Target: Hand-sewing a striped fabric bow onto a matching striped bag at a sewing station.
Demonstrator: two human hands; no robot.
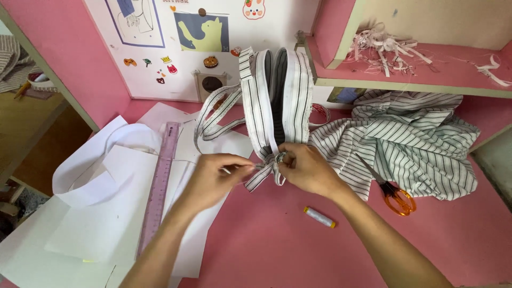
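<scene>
A striped cloth piece (277, 101) is being held upright at the middle of the pink table (277, 240). Its knotted lower end is being pinched by the right hand (306, 169), fingers closed on the cloth. A thin needle or thread is being pinched by the left hand (216, 178) just beside the knot. A ruler (160, 186) is lying on white paper (101, 213); scissors (392, 193) are resting on striped fabric (410, 144).

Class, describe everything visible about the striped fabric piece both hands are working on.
The striped fabric piece looks like white cloth with dark stripes, folded into upright padded bands with loose straps trailing left. It stands on the pink table. The left hand and right hand pinch its knotted lower end.
</scene>
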